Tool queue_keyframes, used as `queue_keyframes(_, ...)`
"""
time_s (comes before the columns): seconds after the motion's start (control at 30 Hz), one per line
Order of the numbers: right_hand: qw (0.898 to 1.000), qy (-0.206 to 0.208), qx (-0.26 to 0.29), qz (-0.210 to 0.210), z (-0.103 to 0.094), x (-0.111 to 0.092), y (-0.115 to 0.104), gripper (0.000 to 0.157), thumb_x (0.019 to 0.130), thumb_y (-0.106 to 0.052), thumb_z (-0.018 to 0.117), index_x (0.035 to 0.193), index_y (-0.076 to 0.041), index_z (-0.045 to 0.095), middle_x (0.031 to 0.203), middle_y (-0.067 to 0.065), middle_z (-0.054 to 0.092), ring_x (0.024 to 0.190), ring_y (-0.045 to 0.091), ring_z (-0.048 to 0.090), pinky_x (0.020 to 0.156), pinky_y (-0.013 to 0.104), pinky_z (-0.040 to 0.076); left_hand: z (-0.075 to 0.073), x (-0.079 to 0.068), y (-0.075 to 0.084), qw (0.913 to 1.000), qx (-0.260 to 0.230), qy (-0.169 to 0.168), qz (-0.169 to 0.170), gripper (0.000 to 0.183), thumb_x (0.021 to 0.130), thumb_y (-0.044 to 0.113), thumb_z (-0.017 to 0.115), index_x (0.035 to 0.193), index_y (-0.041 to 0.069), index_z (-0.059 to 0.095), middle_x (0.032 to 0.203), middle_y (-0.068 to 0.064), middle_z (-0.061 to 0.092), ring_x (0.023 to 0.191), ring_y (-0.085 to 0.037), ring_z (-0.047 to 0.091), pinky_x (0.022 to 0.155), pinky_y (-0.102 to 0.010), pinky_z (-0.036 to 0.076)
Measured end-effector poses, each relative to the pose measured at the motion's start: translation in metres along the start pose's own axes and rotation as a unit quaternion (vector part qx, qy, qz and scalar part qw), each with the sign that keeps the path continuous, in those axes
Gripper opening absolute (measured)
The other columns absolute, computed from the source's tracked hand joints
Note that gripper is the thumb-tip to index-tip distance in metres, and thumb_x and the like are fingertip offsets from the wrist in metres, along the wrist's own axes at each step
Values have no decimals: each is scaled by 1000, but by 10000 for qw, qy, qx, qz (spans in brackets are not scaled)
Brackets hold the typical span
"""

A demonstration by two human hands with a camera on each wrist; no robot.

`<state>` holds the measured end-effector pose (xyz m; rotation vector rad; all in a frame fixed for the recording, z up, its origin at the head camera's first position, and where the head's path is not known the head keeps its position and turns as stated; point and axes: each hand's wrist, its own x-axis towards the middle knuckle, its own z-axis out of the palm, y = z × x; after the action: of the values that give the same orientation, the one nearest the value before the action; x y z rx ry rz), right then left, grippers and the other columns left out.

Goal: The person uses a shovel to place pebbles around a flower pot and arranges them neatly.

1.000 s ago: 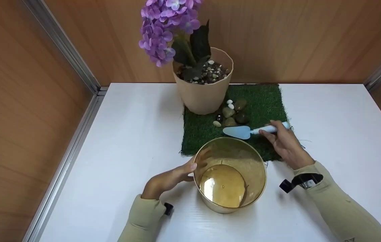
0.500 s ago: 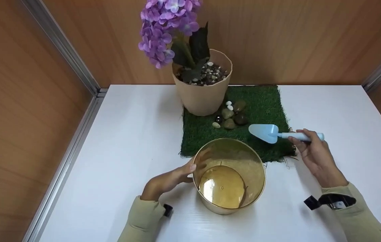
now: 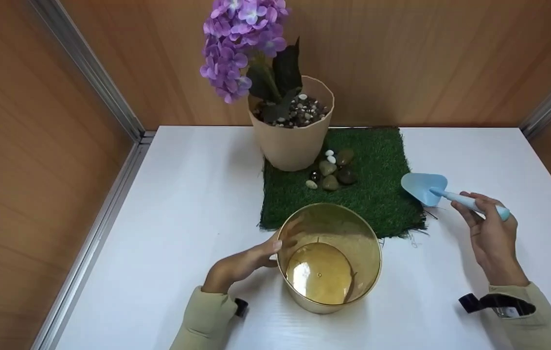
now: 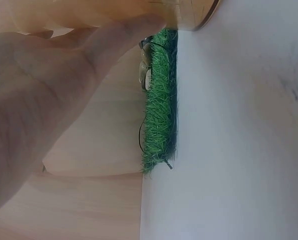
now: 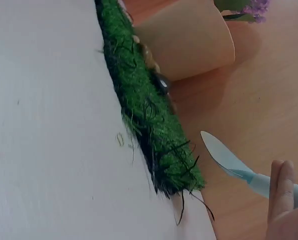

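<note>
My right hand [image 3: 493,238] grips the handle of a light blue garden trowel [image 3: 423,187], its blade pointing left over the right edge of the turf mat. In the right wrist view the trowel [image 5: 226,155] shows side-on, raised above the mat. An amber see-through pot [image 3: 321,299] stands near the front middle of the table, with no contents showing inside. My left hand [image 3: 243,262] holds its left side, thumb at the rim and fingers around the outer wall, showing faintly through it. In the left wrist view, that hand [image 4: 49,85] lies against the pot [image 4: 184,12].
A green turf mat [image 3: 377,204] lies behind the amber pot. On it are several pebbles [image 3: 329,183] and a beige flowerpot [image 3: 292,146] holding purple flowers [image 3: 236,48] and small stones. Wood panels [image 3: 426,63] stand behind the white table [image 3: 183,194] and at both sides.
The right hand has carried the trowel rightward, from in front of the pebbles to the mat's right edge, and turned the blade. The left hand still holds the amber pot.
</note>
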<state>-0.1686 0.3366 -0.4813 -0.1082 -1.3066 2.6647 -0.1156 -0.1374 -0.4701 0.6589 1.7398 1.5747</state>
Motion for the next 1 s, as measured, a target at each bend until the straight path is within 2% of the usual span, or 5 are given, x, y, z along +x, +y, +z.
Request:
queue_keyframes(0.2, 9901, 61, -1103, -865, -6, 0, 1, 33, 90, 3, 55, 117, 18, 45, 120, 26, 50, 94, 35, 62, 84, 35, 44, 1, -2, -2, 10000, -19, 40, -67, 68, 93, 58, 25, 149, 31, -3, 154, 0, 11, 139, -21, 15, 102, -46, 29)
queue_keyframes(0.33, 9695, 59, -2082, -1294, -5, -2, 1, 34, 87, 7, 57, 118, 18, 49, 121, 26, 51, 93, 29, 64, 81, 32, 45, 1, -3, -3, 10000, -22, 33, -48, 69, 93, 58, 24, 149, 31, -6, 154, 1, 10, 139, -21, 16, 102, -47, 29)
queue_keyframes(0.6, 8468, -511, -4850, -2122, -3, -5, 0, 35, 84, 7, 62, 119, 8, 58, 125, 21, 55, 102, 14, 62, 84, 18, 44, 2, -3, -2, 10000, 15, 19, -87, 71, 92, 59, 24, 149, 28, -5, 154, -4, 10, 139, -22, 14, 102, -44, 29)
queue_keyframes(0.83, 8148, -1049, -5268, -2181, -20, 7, 5, 38, 82, 8, 64, 119, 1, 61, 130, 15, 52, 113, 9, 55, 91, 14, 38, 2, -2, -1, 9999, 9, 88, -100, 72, 92, 59, 24, 150, 26, -3, 154, -6, 10, 139, -23, 13, 102, -44, 29)
queue_keyframes(1.0, 7490, -1531, -6011, -2330, -31, 11, 7, 46, 78, 5, 69, 122, -6, 61, 136, 8, 48, 123, 7, 44, 92, 7, 31, 1, -1, 2, 9999, -52, 107, -103, 71, 92, 62, 25, 149, 30, -2, 153, -7, 13, 139, -23, 15, 101, -48, 29)
